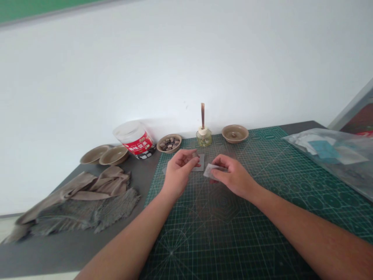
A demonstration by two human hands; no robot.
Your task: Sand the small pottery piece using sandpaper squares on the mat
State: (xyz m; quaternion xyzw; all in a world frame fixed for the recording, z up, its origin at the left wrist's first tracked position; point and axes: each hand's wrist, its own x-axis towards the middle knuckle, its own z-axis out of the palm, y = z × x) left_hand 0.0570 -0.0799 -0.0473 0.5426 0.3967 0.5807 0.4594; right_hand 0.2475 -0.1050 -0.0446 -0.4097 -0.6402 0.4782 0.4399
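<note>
My left hand [181, 168] is raised over the green cutting mat [186, 233], thumb and fingers closed on a small brownish piece [195, 154]. Just behind it a flat grey square [201, 163] lies on the mat. To the right, my right hand [229, 171] pinches a small grey sheet [210, 170] between thumb and fingers, its near corner pointing left. The two hands are apart. Whether the sheet is folded or holds anything is too small to tell.
Along the wall stand a bowl of stones [169, 143], a reed diffuser [204, 137], a brown bowl [234, 133] and a red-labelled jar [136, 142]. Two bowls [113, 155] and a scarf [87, 198] are left; a plastic bag [329, 151] lies right.
</note>
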